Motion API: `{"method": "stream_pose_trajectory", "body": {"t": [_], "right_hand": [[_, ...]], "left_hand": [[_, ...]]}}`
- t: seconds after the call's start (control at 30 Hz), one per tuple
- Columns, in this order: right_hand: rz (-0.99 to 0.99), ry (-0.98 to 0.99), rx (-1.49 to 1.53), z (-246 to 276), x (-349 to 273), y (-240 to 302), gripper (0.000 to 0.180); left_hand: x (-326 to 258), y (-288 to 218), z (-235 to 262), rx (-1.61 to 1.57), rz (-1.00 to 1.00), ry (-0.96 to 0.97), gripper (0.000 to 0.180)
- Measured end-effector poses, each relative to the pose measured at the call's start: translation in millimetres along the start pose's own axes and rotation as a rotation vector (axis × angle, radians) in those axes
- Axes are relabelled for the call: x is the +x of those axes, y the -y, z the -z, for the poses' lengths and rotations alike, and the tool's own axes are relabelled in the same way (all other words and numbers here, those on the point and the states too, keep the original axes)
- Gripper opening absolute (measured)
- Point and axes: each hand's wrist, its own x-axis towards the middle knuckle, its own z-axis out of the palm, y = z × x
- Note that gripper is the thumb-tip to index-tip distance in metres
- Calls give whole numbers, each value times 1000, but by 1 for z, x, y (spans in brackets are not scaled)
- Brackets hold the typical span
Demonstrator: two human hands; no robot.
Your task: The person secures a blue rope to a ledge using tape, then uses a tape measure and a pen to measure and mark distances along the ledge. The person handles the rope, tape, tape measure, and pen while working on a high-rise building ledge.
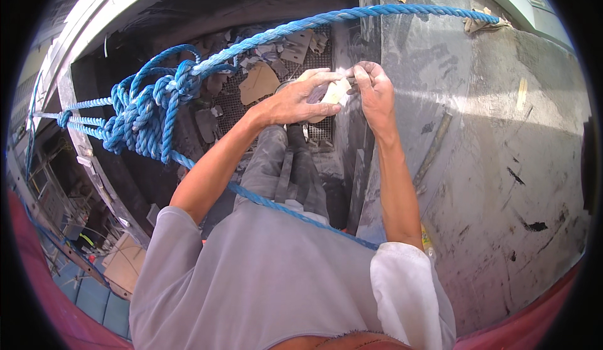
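the pale cream, irregular flake-like piece (336,92) between the hands looks light and probably brittle, best held flat near its edges, with the left hand (291,102) grasping it and the right hand (377,97) curled alongside, whether pinching anything i cannot tell.

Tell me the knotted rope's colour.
The rope is blue, with paler patches; the head view shows it best.

A pale cream piece (339,91), irregular in outline and brightly lit along its upper part, lies aslant at the left hand's (300,97) thumb and fingers. Its upper end is near the right hand's (375,91) fingertips; its material is unclear.
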Motion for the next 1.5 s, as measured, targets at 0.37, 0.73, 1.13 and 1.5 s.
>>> {"method": "stream_pose_trajectory", "body": {"t": [0.37, 0.73, 1.13, 1.5], "right_hand": [[-32, 46, -130, -2, -11, -3, 23], [129, -156, 52, -15, -23, 4, 18], [-202, 216, -142, 7, -20, 9, 39], [151, -381, -535, 2, 0, 52, 31]], "left_hand": [[-7, -4, -9, -197, 32, -22, 82], [4, 10, -5, -440, 108, -93, 28], [1, -16, -7, -149, 208, -6, 27], [-5, -100, -2, -117, -256, -266, 14]]}}
